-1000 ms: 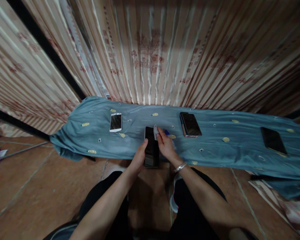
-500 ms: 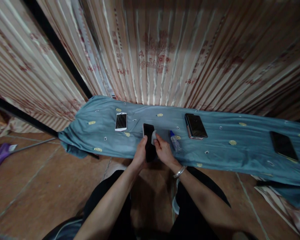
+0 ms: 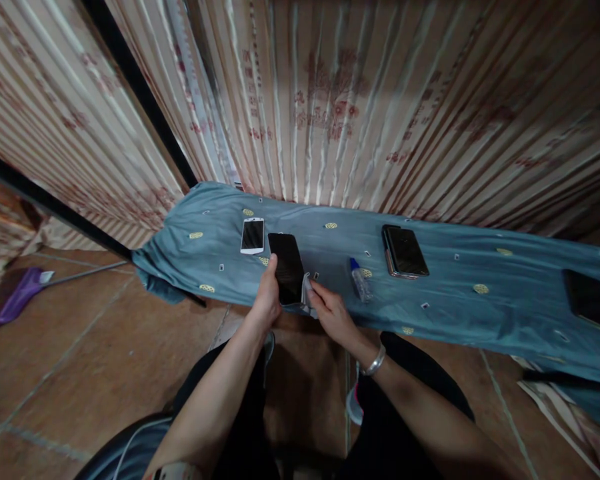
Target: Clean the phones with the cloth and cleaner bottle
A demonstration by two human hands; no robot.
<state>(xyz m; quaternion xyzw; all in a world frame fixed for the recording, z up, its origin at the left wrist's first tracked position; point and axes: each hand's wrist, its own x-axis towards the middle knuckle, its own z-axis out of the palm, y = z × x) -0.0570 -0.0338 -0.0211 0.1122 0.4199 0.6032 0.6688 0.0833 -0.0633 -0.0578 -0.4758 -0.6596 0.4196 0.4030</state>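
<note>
1. Left hand (image 3: 266, 297) closed around the black phone (image 3: 287, 268), held tilted above the near edge of the blue cloth (image 3: 445, 287).
2. Right hand (image 3: 331, 315) pinches a small white wipe (image 3: 306, 293) against the phone's lower right edge.
3. White phone (image 3: 253, 235) just beside; spray bottle (image 3: 360, 280) near.

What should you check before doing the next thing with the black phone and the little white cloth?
1. Left hand grips the black slab phone: ok.
2. Right hand pinches the small white cloth: ok.
3. Cloth touches the phone's edge: ok.
4. Phone screen clean: cannot tell.
5. Small clear spray bottle lies close on the blue patterned sheet: ok.
6. White phone lies apart from the hands: ok.
</note>
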